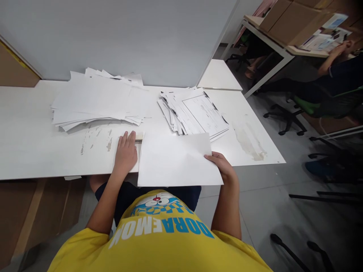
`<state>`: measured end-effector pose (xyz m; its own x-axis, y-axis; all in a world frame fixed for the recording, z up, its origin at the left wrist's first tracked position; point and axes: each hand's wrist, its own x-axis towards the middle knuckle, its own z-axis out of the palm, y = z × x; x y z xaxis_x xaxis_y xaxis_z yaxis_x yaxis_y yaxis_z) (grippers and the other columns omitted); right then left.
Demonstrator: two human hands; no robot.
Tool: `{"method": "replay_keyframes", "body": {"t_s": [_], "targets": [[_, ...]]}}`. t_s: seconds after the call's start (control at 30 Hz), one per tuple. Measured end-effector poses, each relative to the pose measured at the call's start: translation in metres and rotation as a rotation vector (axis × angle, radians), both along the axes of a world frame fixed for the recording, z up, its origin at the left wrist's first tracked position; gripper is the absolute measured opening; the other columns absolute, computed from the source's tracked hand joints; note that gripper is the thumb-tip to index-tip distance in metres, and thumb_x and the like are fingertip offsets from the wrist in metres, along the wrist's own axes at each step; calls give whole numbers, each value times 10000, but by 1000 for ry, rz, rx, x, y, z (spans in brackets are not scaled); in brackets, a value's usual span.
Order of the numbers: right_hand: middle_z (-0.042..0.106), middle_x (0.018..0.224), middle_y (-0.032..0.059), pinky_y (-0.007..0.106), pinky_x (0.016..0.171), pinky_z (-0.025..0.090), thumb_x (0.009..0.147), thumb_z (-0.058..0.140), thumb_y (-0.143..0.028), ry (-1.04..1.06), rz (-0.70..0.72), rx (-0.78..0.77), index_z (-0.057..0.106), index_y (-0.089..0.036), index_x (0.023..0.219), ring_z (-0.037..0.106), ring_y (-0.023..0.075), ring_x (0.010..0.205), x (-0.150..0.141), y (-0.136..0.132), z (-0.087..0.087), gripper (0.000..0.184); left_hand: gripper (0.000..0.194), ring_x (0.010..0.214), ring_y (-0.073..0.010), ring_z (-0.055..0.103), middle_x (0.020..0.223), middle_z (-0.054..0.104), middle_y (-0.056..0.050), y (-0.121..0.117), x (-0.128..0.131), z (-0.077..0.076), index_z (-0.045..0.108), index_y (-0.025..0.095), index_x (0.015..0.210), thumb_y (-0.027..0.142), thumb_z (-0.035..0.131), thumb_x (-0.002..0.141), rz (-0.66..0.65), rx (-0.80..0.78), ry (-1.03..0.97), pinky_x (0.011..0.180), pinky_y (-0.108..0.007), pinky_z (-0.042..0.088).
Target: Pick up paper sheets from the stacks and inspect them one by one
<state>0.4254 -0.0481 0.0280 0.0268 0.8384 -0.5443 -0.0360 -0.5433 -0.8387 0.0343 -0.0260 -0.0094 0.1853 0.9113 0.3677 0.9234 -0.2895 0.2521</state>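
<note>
A white sheet of paper [176,162] reaches over the table's front edge. My right hand [224,166] grips its right edge, thumb on top and the other fingers underneath. Whether there is one sheet or more in that grip, I cannot tell. Just left of the paper, my left hand [126,153] lies flat on the white table, fingers stretched out and holding nothing. By its fingertips a small beige strip [138,137] shows, partly covered by the paper. Behind the held sheet is a messy pile of printed sheets [195,111] with dark marks along their edges.
A larger spread pile of white paper [96,98] lies at the back left of the white table [25,128], against a grey panel [119,34]. At right, another person [337,75] sits at a desk with cardboard boxes [295,22]. Wheeled chairs [286,117] stand on the floor.
</note>
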Motion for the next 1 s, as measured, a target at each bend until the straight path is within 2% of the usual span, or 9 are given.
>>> {"method": "replay_keyframes", "body": {"t_s": [0.3, 0.6, 0.87, 1.0], "targets": [[747, 685, 58, 277, 505, 493, 600, 865, -391, -26, -38, -43, 732, -149, 838, 645, 182, 536, 4, -12, 3, 365, 630, 1530, -279, 194, 1588, 379, -115, -4, 1, 0, 185, 138, 1580, 171, 291, 959, 12, 0, 25, 1247, -536, 205], [756, 708, 66, 286, 547, 521, 565, 854, -396, -25, -16, -7, 726, -161, 791, 709, 240, 662, -9, -2, 8, 350, 599, 1535, -293, 173, 1589, 377, -114, -3, -1, 3, 355, 157, 1524, 124, 335, 926, -13, -19, 70, 1243, -537, 197], [744, 694, 55, 299, 548, 506, 602, 821, -367, -94, -41, -8, 740, -161, 804, 675, 227, 614, -5, 1, 23, 300, 618, 1540, -302, 140, 1598, 359, -116, -4, 0, 6, 372, 191, 1523, 98, 330, 913, -24, -30, 72, 1234, -563, 201], [738, 692, 59, 304, 548, 498, 623, 803, -374, -115, -13, -1, 745, -162, 794, 672, 236, 626, -5, 3, 27, 279, 621, 1547, -317, 73, 1610, 341, -84, -5, -1, 7, 401, 261, 1511, 104, 359, 911, -70, -41, 89, 1228, -606, 183]]}}
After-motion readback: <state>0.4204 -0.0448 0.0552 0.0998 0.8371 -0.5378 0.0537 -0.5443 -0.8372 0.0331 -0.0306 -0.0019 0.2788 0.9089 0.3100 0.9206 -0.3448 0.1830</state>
